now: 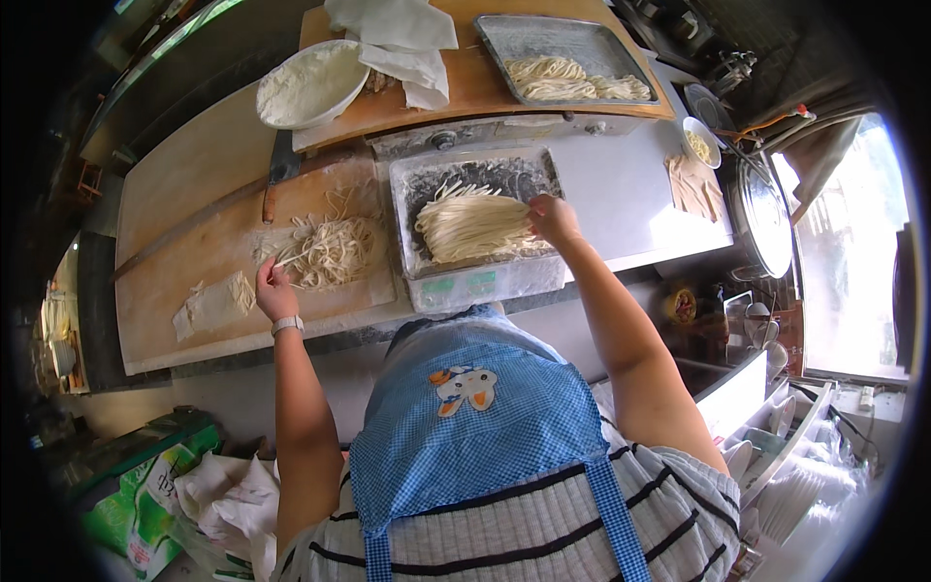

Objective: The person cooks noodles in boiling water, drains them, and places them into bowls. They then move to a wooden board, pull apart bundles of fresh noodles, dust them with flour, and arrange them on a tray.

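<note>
My left hand (275, 291) is at the left edge of a loose heap of cut noodles (338, 251) on the floured wooden board (305, 193); its fingers pinch a noodle strand. A folded sheet of dough (216, 304) lies just left of that hand. My right hand (554, 220) touches the right end of a bundle of straight noodles (473, 223), which lies in a floured metal tray (407, 178). Whether its fingers grip the noodles cannot be told. A cleaver (281, 174) with a wooden handle rests on the board behind the heap.
Behind stand a white bowl of flour (309, 84), white cloths (407, 44) and a second metal tray (553, 36) with noodle bundles. A long rolling pin (196, 214) crosses the board. At right are a small bowl (702, 142), a tan cloth (694, 188) and a large round metal lid (762, 218).
</note>
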Available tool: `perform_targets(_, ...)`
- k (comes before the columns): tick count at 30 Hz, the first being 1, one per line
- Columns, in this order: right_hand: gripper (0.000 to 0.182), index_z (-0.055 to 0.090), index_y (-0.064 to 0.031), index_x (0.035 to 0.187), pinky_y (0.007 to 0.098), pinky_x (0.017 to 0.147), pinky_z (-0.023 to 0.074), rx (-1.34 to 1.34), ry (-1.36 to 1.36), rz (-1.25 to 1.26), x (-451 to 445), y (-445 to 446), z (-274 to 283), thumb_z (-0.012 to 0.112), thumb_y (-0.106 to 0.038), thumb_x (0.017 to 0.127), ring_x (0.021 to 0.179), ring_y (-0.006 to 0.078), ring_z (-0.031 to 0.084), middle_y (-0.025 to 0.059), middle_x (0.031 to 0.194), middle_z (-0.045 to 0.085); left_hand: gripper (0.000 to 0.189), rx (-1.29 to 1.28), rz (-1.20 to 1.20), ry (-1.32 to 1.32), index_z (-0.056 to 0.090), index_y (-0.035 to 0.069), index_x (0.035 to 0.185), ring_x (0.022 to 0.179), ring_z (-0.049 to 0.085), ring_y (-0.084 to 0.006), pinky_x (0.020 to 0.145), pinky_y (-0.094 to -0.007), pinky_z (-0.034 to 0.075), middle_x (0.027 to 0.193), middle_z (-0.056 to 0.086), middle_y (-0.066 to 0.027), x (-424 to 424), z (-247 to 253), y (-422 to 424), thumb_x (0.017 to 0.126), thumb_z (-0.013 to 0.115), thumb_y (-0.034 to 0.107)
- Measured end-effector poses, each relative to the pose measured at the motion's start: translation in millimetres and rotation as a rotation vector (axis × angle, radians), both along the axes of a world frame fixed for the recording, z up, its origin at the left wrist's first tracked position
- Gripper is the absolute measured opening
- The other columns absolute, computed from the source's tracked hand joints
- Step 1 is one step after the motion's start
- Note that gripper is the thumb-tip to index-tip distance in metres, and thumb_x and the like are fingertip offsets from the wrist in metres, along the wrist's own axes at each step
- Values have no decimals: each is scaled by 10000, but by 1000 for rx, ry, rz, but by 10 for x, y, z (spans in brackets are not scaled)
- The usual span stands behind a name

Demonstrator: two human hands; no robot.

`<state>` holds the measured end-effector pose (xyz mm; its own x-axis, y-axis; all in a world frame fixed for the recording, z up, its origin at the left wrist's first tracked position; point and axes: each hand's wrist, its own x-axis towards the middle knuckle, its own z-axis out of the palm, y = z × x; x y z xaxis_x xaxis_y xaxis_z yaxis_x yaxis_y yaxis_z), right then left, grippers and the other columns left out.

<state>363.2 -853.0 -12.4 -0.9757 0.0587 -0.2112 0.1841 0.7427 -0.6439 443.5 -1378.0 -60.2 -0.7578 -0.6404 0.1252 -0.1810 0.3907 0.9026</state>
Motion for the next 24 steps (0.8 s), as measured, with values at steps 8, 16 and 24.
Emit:
perform_targets(8,195,682,-65,962,305,585,539,-184,93,-164,298,282,83,600,-201,849,596,182,671,113,752,690,343,-118,-53,-149,569,6,1173,974,599,-234,871,-314,480,1109,608,-155,113,-513,-220,832,587,43)
perform_targets(16,239,658,-41,1037,285,583,538,-285,92,-180,382,255,-3,619,-184,850,635,159,668,115,799,689,313,-3,-93,-132,583,-17,1166,996,587,-182,895,-285,458,1113,622,-109,15,-59,221,863,604,62)
perform_targets(24,180,652,-66,894,394,702,511,62,293,-19,235,-17,-25,668,-185,760,762,311,637,130,828,662,234,147,-260,-69,582,-29,1122,947,597,-150,876,-262,467,1053,629,-99,-199,-21,496,899,528,23)
